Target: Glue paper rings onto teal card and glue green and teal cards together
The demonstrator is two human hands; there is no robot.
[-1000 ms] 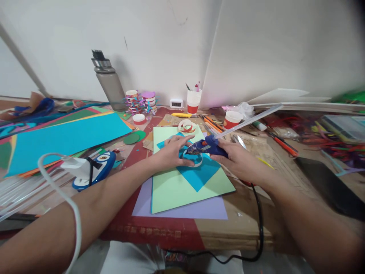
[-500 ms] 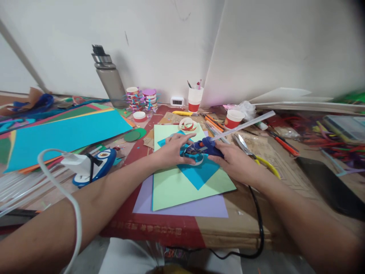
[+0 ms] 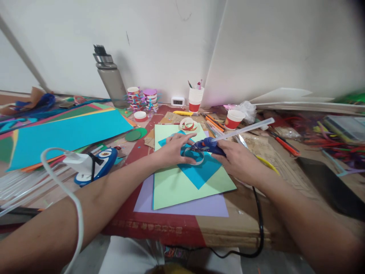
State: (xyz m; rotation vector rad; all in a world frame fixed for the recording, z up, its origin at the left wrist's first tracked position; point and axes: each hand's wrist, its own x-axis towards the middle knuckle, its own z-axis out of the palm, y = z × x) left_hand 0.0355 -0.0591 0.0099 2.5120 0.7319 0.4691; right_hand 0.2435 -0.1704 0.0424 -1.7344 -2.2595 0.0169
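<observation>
My right hand is wrapped round a blue hot glue gun, with a long clear glue stick sticking out of its back. The gun's nozzle points left at the far rim of a white paper ring. The ring stands on a blue paper square. My left hand holds the ring at its left side between thumb and fingers, and those fingers hide part of it. Light green sheets lie under the square, with a purple sheet beneath.
Cut paper-cup rings lie behind the sheets. Scissors, a paper cup and a black phone are on the right. A blue power strip and coloured paper sit left. The gun's black cord hangs over the edge.
The glue gun has shifted right and slightly away from me, its nozzle moving from inside the ring to near the far rim. My left hand keeps its place on the ring.
</observation>
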